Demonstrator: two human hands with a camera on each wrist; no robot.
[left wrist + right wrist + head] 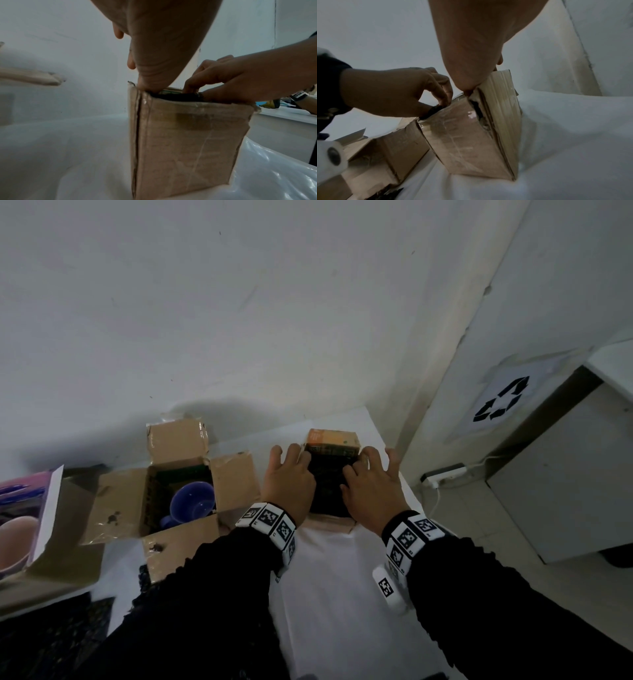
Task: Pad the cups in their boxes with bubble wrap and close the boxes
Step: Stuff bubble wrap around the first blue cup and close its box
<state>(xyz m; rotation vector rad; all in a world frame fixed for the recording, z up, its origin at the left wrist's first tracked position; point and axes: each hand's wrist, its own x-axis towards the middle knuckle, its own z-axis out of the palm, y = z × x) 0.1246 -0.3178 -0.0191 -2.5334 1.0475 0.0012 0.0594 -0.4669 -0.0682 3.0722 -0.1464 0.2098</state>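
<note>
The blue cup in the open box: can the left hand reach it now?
Probably yes: the blue cup lies uncovered in the open box, flaps spread, beside the left hand, though that hand pinches dark padding in the other box.

Two cup boxes
Open box [236, 477] holds a blue cup [191, 503]; right of it, upright box [188, 135] holds dark padding [329, 487], perhaps wrap.

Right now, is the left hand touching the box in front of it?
Touching. The left wrist view shows the left hand with its thumb pressed onto the top corner of the box.

Box [236, 477] w/ cup [191, 503] inside sits L of 2nd box [332, 445], both on table [342, 594], wall [239, 302] behind.
</note>
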